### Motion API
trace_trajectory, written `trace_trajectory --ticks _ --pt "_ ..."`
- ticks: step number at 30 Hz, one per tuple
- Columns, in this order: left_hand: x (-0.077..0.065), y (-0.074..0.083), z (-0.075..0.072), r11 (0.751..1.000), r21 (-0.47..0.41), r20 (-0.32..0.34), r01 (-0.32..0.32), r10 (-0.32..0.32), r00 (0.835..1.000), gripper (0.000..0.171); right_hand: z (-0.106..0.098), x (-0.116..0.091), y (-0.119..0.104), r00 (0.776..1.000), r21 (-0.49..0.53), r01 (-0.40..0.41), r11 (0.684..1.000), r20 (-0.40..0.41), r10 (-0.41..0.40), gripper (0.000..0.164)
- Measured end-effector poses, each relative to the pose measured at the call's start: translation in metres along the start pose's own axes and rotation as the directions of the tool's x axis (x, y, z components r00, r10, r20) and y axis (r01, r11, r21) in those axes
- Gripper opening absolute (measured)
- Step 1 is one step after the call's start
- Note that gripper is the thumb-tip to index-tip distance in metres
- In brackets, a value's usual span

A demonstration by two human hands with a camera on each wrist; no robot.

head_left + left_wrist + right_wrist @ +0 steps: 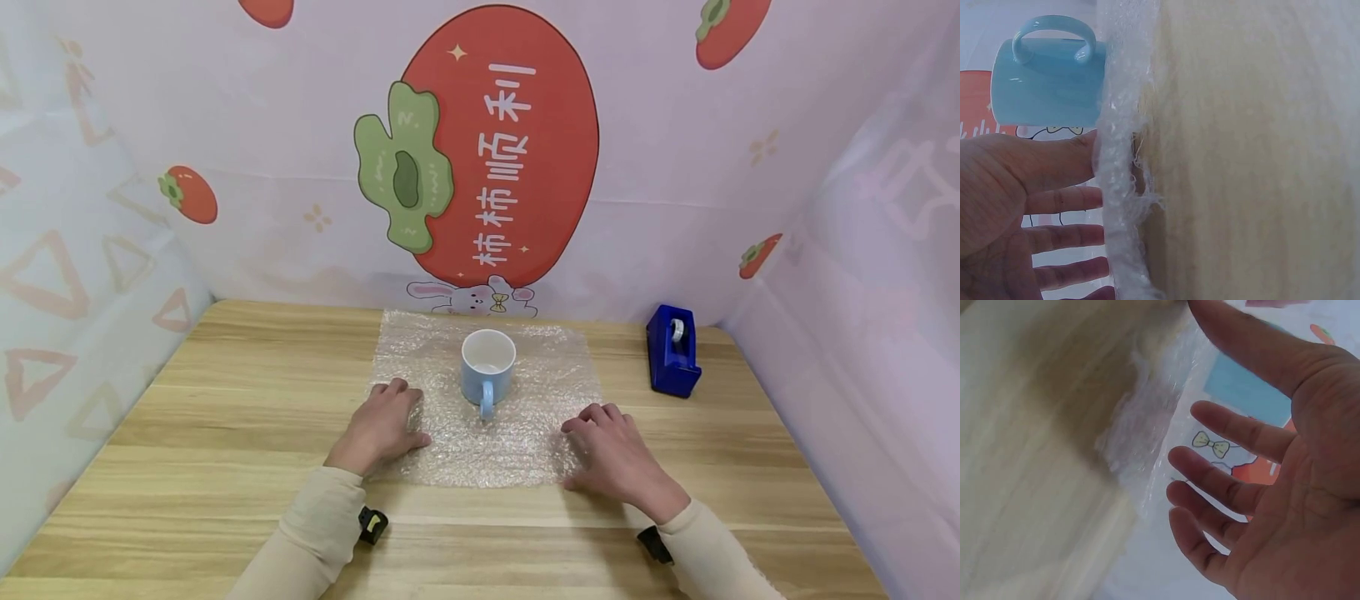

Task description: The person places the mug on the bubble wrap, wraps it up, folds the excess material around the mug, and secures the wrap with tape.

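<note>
A light blue mug (486, 367) with a white inside stands upright on a sheet of bubble wrap (480, 458), its handle toward the person. On the sheet's left side rests my left hand (381, 423); in the left wrist view its thumb and straight fingers touch the wrap (1119, 187), below the mug (1047, 81). My right hand (618, 458) is at the right edge of the sheet, fingers spread and slightly bent. The right wrist view shows this hand (1272, 481) with nothing in its palm, and the mug (1247, 387) partly hidden behind it.
A blue tape dispenser (671, 354) with a small roll stands at the back right of the wooden table (247, 400). Printed cloth walls (285, 208) rise behind the table and along both sides.
</note>
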State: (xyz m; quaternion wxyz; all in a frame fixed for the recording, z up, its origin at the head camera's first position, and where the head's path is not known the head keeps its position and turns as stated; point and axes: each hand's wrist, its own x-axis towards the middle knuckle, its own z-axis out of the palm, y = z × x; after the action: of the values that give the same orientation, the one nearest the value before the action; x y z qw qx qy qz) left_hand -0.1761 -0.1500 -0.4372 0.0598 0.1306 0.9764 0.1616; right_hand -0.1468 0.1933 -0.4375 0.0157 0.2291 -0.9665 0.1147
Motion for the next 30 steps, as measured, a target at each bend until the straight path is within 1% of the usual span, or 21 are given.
trace_trajectory --ticks 3,6,9,16,20,22,25,30 --pt "-0.0009 0.0002 -0.0006 1.0 -0.005 0.002 0.004 -0.004 1.0 0.07 0.0008 0.0003 0.0026 1.0 -0.007 -0.013 1.0 0.002 0.013 0.058" --pt "-0.0022 0.0001 -0.001 1.0 -0.003 0.0 0.002 -0.002 1.0 0.069 0.0017 0.0006 0.004 0.999 0.004 -0.031 1.0 0.025 0.031 0.05" --pt "-0.0027 0.0003 -0.0013 1.0 -0.001 -0.002 0.0 0.0 1.0 0.068 0.0028 0.0006 0.0051 0.999 0.021 -0.041 0.999 0.029 0.041 0.042" --pt "-0.0023 0.0012 -0.0015 1.0 -0.007 -0.001 0.0 0.0 1.0 0.068 0.0073 0.0006 0.008 1.0 0.044 0.019 0.999 -0.019 -0.018 0.03" --pt "-0.0022 0.0015 -0.0011 1.0 -0.014 0.001 0.001 -0.001 1.0 0.068 0.0082 0.0002 0.0082 0.997 0.033 0.064 0.997 -0.052 -0.062 0.024" --pt "-0.002 0.0012 -0.0008 1.0 -0.015 0.001 0.003 -0.003 1.0 0.069 0.0076 0.0002 0.008 0.994 0.019 0.086 0.996 -0.065 -0.084 0.026" --pt "-0.0015 0.0006 -0.0004 1.0 -0.011 -0.003 -0.001 0.001 1.0 0.069 0.0061 0.0001 0.0081 0.992 -0.004 0.105 0.995 -0.073 -0.105 0.035" --pt "-0.0012 -0.0003 -0.0002 1.0 -0.015 -0.003 0.001 -0.001 1.0 0.07 0.0008 0.0005 0.0106 0.988 -0.009 0.128 0.992 -0.084 -0.128 0.044"
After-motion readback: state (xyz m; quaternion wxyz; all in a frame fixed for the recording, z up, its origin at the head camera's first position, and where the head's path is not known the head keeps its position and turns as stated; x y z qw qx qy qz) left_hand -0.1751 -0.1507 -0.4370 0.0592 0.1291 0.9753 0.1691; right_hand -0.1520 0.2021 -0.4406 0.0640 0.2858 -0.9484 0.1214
